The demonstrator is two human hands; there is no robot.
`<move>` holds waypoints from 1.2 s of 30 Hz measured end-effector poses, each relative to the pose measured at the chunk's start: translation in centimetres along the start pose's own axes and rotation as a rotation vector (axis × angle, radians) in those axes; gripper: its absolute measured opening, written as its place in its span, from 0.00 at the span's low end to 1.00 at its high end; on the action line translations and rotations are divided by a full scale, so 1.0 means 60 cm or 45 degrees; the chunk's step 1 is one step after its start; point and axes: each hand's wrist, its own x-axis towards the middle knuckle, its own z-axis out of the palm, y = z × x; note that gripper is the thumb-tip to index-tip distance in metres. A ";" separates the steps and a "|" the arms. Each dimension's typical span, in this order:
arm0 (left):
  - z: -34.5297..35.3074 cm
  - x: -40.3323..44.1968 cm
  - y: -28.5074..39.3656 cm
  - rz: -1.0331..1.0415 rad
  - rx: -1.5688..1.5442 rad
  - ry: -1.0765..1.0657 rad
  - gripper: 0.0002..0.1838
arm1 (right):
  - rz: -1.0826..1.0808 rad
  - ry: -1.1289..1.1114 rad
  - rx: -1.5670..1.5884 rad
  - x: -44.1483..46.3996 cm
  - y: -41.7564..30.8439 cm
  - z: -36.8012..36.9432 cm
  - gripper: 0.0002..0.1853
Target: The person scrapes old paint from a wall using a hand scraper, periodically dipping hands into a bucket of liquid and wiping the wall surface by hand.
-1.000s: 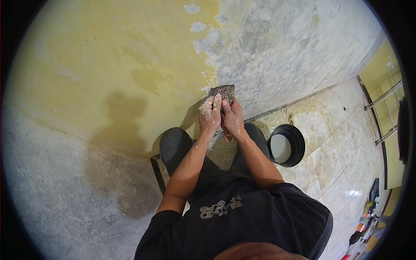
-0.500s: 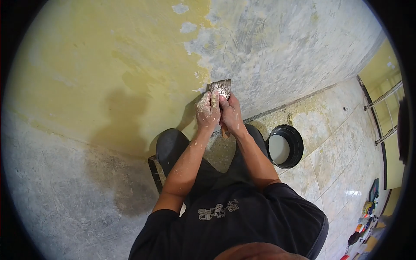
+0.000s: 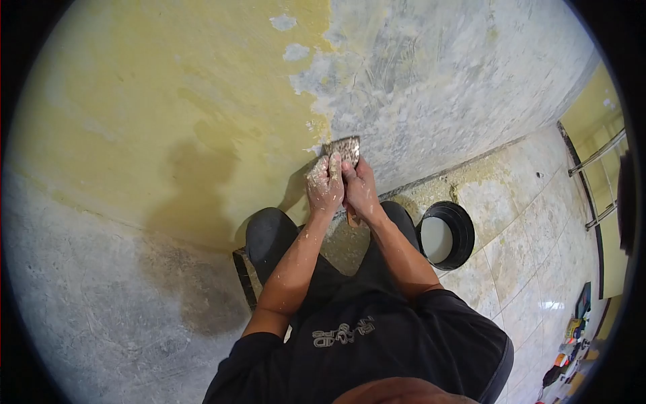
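Observation:
A scraper (image 3: 346, 149) with a broad metal blade, speckled with pale residue, is held in both hands against or close to the wall (image 3: 404, 81). My left hand (image 3: 325, 185), crusted with yellowish-white flakes, closes on the blade's lower left side. On the right, my right hand (image 3: 361, 187) is wrapped around the handle, thumb up by the blade. A bit of the orange-brown handle (image 3: 352, 217) sticks out below the hands. The blade lies at the ragged border between yellow paint (image 3: 222, 101) and bare grey plaster.
A black bucket (image 3: 464, 234) with whitish liquid stands on the tiled floor (image 3: 511, 269) by my right knee. Paint flakes litter the floor along the wall's base. A metal rack or ladder (image 3: 599, 155) is at far right, with assorted items (image 3: 565, 350) at lower right.
The view has tilted slightly, so everything sits a little lower in the picture. Both hands and the scraper have moved slightly down along the wall. The grip looks the same.

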 end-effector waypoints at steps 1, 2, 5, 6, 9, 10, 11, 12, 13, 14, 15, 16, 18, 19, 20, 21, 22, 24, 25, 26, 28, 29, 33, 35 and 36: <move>-0.001 0.004 0.011 -0.002 0.022 0.025 0.18 | 0.005 0.002 -0.002 0.005 -0.011 0.004 0.12; 0.003 0.012 0.011 0.089 0.056 0.079 0.18 | -0.041 -0.014 0.001 0.011 -0.023 0.007 0.11; -0.001 -0.004 -0.007 -0.042 -0.050 -0.018 0.18 | -0.031 -0.063 0.017 0.004 -0.022 0.001 0.10; -0.001 -0.008 -0.005 0.142 0.031 0.066 0.18 | 0.031 -0.030 0.016 -0.002 -0.015 0.003 0.11; -0.002 -0.009 0.001 -0.074 0.036 0.035 0.18 | 0.037 0.007 -0.062 -0.001 -0.017 0.009 0.12; -0.005 0.003 0.015 -0.002 0.047 0.062 0.18 | -0.028 -0.006 -0.058 0.002 -0.038 0.015 0.11; -0.011 0.007 0.030 -0.018 0.046 0.058 0.18 | -0.082 -0.016 -0.055 0.000 -0.052 0.019 0.10; -0.016 0.011 0.044 -0.057 -0.012 0.035 0.18 | -0.074 -0.011 0.001 0.001 -0.057 0.024 0.13; -0.021 0.015 0.050 -0.087 -0.070 0.017 0.17 | -0.072 -0.016 -0.003 -0.001 -0.045 0.019 0.13; -0.021 0.004 0.028 -0.096 -0.077 -0.003 0.18 | -0.064 -0.029 -0.052 -0.004 -0.015 0.013 0.15; -0.021 -0.009 0.002 -0.086 -0.073 0.006 0.18 | -0.067 -0.044 -0.095 -0.002 0.017 0.010 0.16; -0.021 -0.027 -0.027 -0.094 0.032 0.011 0.18 | -0.253 -0.032 -0.161 -0.003 0.055 0.009 0.17; -0.030 -0.032 -0.039 -0.067 0.164 0.007 0.18 | -0.364 0.017 -0.166 0.007 0.077 0.020 0.17; -0.034 -0.027 -0.028 -0.075 0.171 0.007 0.18 | -0.463 0.077 -0.179 0.000 0.056 0.034 0.17; -0.036 -0.022 -0.018 -0.087 0.106 0.019 0.18 | 0.076 -0.016 -0.016 -0.019 0.028 0.026 0.16; -0.033 -0.024 -0.013 -0.104 0.035 0.032 0.18 | 0.101 -0.011 -0.023 -0.029 0.021 0.024 0.16; -0.032 -0.028 -0.023 -0.165 -0.036 0.013 0.18 | 0.158 -0.013 -0.048 -0.033 0.016 0.024 0.16; -0.029 -0.046 -0.045 -0.172 0.014 0.004 0.18 | -0.216 0.017 -0.132 -0.009 0.103 0.016 0.14; -0.030 -0.050 -0.055 -0.172 0.066 0.000 0.18 | -0.223 0.020 -0.125 -0.013 0.090 0.022 0.14; -0.029 -0.049 -0.067 -0.126 0.142 0.025 0.18 | -0.109 0.004 -0.083 -0.022 0.078 0.024 0.14; -0.030 -0.035 -0.061 -0.072 0.144 0.041 0.18 | 0.113 0.019 -0.035 -0.032 0.032 0.033 0.14; -0.033 -0.039 -0.058 -0.042 0.146 0.051 0.18 | 0.126 0.023 -0.033 -0.030 0.045 0.032 0.14; -0.038 -0.036 -0.048 -0.157 -0.005 -0.004 0.17 | -0.128 0.026 -0.112 -0.010 0.081 0.025 0.14; -0.036 -0.037 -0.073 -0.137 0.162 -0.017 0.17 | -0.141 0.024 -0.078 -0.013 0.088 0.036 0.14; -0.035 -0.033 -0.055 -0.183 0.027 0.033 0.17 | -0.202 0.010 -0.039 -0.004 0.076 0.040 0.14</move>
